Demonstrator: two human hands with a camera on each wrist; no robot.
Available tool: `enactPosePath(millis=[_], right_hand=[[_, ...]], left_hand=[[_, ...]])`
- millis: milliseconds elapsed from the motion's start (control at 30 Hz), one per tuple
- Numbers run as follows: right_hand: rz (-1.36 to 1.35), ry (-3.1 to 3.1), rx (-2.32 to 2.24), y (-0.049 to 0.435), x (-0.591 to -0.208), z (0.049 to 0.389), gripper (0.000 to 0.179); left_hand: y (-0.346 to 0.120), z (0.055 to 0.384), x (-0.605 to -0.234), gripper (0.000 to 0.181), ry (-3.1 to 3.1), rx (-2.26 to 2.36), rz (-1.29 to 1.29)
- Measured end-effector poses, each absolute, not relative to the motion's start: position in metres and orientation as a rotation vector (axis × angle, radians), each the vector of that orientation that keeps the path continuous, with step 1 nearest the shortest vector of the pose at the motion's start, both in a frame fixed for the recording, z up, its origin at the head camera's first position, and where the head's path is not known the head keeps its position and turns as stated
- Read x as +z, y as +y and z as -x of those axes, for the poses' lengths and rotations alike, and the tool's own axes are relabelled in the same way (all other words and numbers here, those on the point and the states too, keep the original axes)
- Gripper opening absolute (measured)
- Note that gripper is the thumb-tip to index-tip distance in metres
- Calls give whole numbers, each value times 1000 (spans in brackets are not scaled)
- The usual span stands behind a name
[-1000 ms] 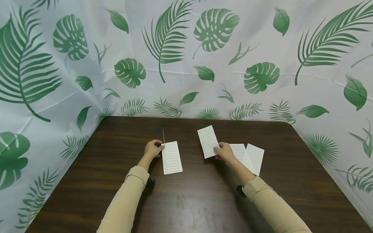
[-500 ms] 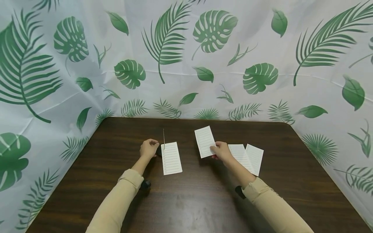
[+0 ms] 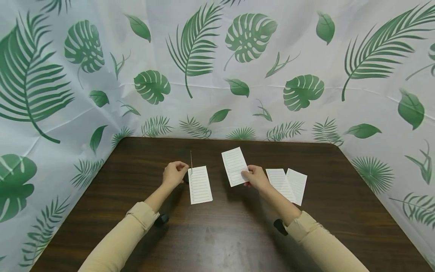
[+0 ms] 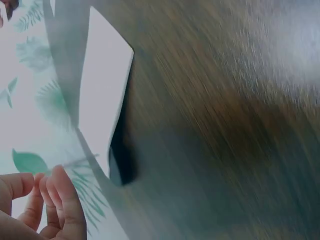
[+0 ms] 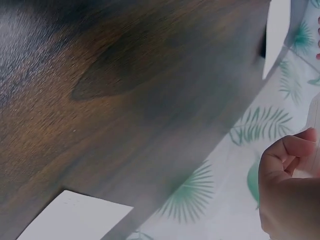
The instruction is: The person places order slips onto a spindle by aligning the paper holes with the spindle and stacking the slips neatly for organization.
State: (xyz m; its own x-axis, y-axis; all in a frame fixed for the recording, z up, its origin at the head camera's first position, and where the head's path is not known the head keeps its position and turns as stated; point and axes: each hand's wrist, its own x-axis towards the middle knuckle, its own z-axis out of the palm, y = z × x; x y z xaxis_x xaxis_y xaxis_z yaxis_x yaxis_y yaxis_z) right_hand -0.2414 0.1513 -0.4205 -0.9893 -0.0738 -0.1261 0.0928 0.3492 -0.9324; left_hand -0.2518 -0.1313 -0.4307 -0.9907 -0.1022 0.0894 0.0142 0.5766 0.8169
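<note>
A lined paper slip (image 3: 200, 185) lies near the table's middle, impaled near its top edge on the thin upright rod (image 3: 191, 160) of a paper spike. Part of the spike's black base (image 4: 122, 165) shows below the slip in the left wrist view. My left hand (image 3: 174, 174) is just left of the rod, fingers bent and tips close together, with no paper between them. My right hand (image 3: 256, 176) pinches another lined paper slip (image 3: 234, 164) by its lower right corner, thumb on top, raised over the table. In the right wrist view that slip (image 5: 314, 135) is mostly cut off.
Two more slips overlap on the dark wooden table (image 3: 217, 238) beyond my right forearm: a lined slip (image 3: 279, 181) and a paler slip (image 3: 300, 183). A white leaf-print cloth (image 3: 210, 105) rises behind the table and at both sides.
My left hand has let go of the impaled slip's upper edge and moved slightly left. My right hand has carried its slip left, closer to the rod.
</note>
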Motion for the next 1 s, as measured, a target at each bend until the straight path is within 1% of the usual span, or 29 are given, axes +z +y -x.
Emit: enactPosePath(millis=[100, 233, 367, 467, 667, 767, 1000], right_hand=[[35, 2450, -1716, 147, -419, 236, 23], [123, 2442, -1706, 142, -416, 227, 24], [195, 2424, -1700, 137, -414, 220, 24], [244, 2409, -1699, 133, -411, 215, 24], [302, 2385, -1692, 126, -407, 207, 24], [296, 2363, -1710, 123, -407, 205, 23], [257, 2353, -1697, 118, -407, 204, 24]], left_hand=[[-125, 247, -429, 21, -2677, -1496, -34], [-112, 242, -425, 28, -2677, -1747, 5], [-99, 237, -416, 36, -2653, -2013, -8], [-91, 236, -409, 37, -2609, -2111, -50], [-83, 237, -400, 36, -2535, -2103, -144], [-81, 238, -396, 31, -2521, -2084, -145], [-85, 247, -383, 20, -2536, -1958, 22]])
